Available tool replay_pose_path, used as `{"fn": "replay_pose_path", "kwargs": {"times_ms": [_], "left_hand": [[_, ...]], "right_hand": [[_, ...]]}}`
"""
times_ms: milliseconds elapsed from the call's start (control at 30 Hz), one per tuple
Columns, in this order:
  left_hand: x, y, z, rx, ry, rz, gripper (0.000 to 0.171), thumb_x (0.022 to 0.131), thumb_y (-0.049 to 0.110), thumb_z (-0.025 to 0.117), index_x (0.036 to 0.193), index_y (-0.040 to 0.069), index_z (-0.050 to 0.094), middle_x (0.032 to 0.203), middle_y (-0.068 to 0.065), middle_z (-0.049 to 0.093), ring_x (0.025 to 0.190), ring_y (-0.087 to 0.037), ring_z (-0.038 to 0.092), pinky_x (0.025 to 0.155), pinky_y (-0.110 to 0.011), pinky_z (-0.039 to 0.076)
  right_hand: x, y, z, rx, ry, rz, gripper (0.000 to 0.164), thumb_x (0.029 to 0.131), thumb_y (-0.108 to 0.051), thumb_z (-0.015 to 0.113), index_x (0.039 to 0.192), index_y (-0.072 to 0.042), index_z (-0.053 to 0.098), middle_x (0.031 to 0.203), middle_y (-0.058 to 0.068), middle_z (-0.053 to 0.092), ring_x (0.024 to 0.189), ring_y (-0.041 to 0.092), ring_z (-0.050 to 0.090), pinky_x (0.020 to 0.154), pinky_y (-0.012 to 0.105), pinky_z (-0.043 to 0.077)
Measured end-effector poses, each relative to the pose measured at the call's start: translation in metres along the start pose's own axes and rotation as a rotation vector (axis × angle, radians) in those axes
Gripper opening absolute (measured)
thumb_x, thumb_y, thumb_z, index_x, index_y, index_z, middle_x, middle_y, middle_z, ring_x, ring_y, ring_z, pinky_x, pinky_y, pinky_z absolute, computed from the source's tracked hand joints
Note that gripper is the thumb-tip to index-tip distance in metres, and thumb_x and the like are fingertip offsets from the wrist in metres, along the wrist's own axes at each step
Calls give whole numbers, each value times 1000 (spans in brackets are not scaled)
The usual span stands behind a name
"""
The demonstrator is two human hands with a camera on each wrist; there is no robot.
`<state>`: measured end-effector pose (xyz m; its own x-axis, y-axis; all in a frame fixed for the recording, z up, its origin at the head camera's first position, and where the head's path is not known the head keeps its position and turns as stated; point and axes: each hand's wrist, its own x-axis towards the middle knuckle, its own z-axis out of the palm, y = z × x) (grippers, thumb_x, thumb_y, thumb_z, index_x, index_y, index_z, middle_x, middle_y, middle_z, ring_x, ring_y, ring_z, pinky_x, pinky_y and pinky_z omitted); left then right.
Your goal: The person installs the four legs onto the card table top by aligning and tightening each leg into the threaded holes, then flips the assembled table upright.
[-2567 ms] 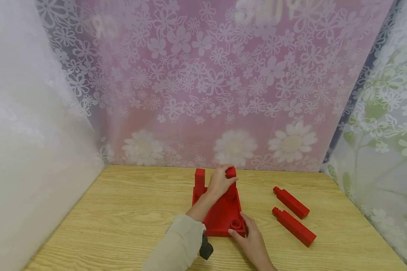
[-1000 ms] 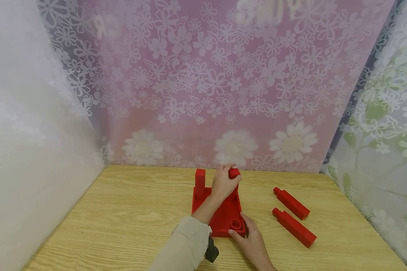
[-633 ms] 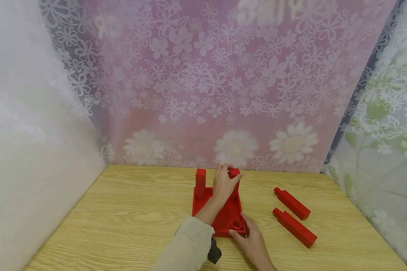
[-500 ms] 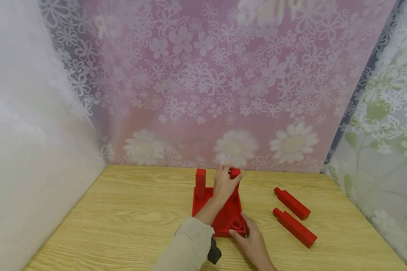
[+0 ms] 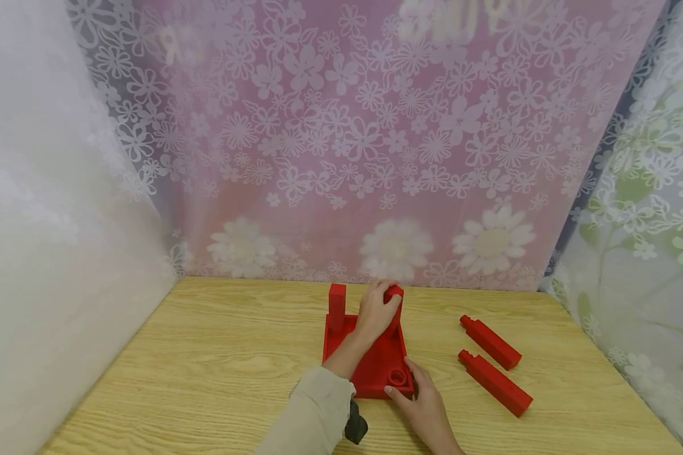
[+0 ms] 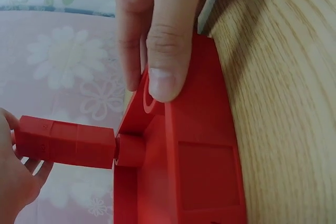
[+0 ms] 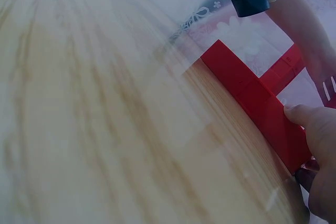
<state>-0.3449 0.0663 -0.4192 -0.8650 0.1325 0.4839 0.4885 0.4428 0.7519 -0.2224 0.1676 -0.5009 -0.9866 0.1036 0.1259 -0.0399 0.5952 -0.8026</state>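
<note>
A red tray-like toy table top (image 5: 375,366) lies with its raised rim up. My left hand (image 5: 372,309) reaches across it and grips the upper part of a red square table leg (image 6: 65,140) standing at the far right corner. In the left wrist view, that leg's narrow end meets a round socket (image 6: 131,150); how deep it sits I cannot tell. My right hand (image 5: 424,404) pinches the near right corner, thumb on the front wall and fingers on the side, beside a ring-shaped socket (image 5: 396,378). A second leg (image 5: 336,306) stands upright at the far left corner.
Two loose red legs with notched narrow ends, a farther one (image 5: 491,342) and a nearer one (image 5: 495,383), lie on the wooden table (image 5: 216,360) at the right. A flowered curtain (image 5: 330,158) hangs behind. A black wrist device (image 5: 355,424) is on the left wrist.
Since the first frame my left hand and the gripped leg's top have shifted slightly right. In the last half second the left fingers have curled over the leg. My right hand stays put.
</note>
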Motion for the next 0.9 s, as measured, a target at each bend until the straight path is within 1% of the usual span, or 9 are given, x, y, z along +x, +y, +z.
{"fn": "replay_pose_path", "kwargs": {"times_ms": [133, 233, 300, 433, 500, 567, 667, 767, 900], "left_hand": [[0, 2, -1, 10, -28, 1, 29, 91, 15, 51, 118, 11, 63, 117, -3, 57, 107, -20, 52, 87, -35, 45], [-1, 6, 0, 24, -26, -26, 32, 91, 17, 53, 121, 12, 60, 119, -3, 56, 106, -20, 52, 83, -32, 47], [-2, 9, 1, 42, 2, -51, 34, 89, 21, 57, 123, 12, 58, 118, -4, 54, 101, -20, 52, 76, -29, 49], [-4, 13, 6, 74, 120, -99, 39, 83, 27, 67, 116, 10, 56, 110, -3, 53, 90, -18, 52, 65, -24, 49], [-4, 13, 9, 99, 178, -113, 37, 80, 29, 70, 109, 10, 57, 103, -2, 53, 86, -17, 51, 63, -24, 48], [-3, 14, 11, 120, 212, -120, 36, 78, 30, 73, 104, 10, 58, 98, -2, 52, 85, -18, 51, 63, -26, 49], [-2, 15, 13, 142, 222, -137, 33, 78, 31, 74, 99, 10, 59, 94, -2, 50, 85, -18, 51, 64, -28, 49], [-3, 15, 14, 135, 213, -151, 33, 79, 32, 73, 99, 10, 58, 94, -2, 50, 86, -19, 51, 66, -29, 49], [-4, 11, 14, 125, 212, -112, 31, 80, 30, 73, 98, 9, 59, 94, -3, 49, 84, -19, 51, 65, -27, 49]], "right_hand": [[0, 1, 1, 6, 13, -8, 78, 76, -40, 73, 135, 1, 42, 130, 23, 43, 116, 38, 44, 90, 50, 40], [-1, 2, 1, 2, 22, -23, 78, 76, -40, 73, 134, 2, 42, 129, 23, 44, 115, 38, 45, 89, 50, 42], [-1, 2, 1, 4, 22, -27, 78, 76, -41, 73, 134, 3, 42, 128, 24, 44, 114, 39, 45, 88, 50, 42], [-1, 2, 0, 21, 13, -10, 78, 76, -41, 73, 134, 1, 42, 129, 23, 44, 115, 38, 45, 90, 50, 41], [-1, 2, 0, 26, 7, -11, 77, 77, -40, 72, 134, 1, 42, 129, 23, 43, 116, 37, 44, 90, 49, 41], [-1, 2, -1, 25, 8, -16, 77, 77, -40, 72, 134, 1, 42, 129, 23, 43, 116, 37, 45, 90, 49, 41], [-1, 0, -2, 29, 6, -13, 77, 77, -40, 72, 135, 1, 42, 130, 23, 43, 116, 37, 45, 90, 48, 41], [-1, 0, -2, 25, 3, -11, 78, 78, -41, 71, 135, 2, 41, 129, 23, 43, 116, 37, 44, 90, 48, 41], [0, 0, -1, 29, 2, -20, 78, 77, -41, 72, 134, 2, 41, 129, 23, 43, 116, 37, 44, 91, 49, 40]]}}
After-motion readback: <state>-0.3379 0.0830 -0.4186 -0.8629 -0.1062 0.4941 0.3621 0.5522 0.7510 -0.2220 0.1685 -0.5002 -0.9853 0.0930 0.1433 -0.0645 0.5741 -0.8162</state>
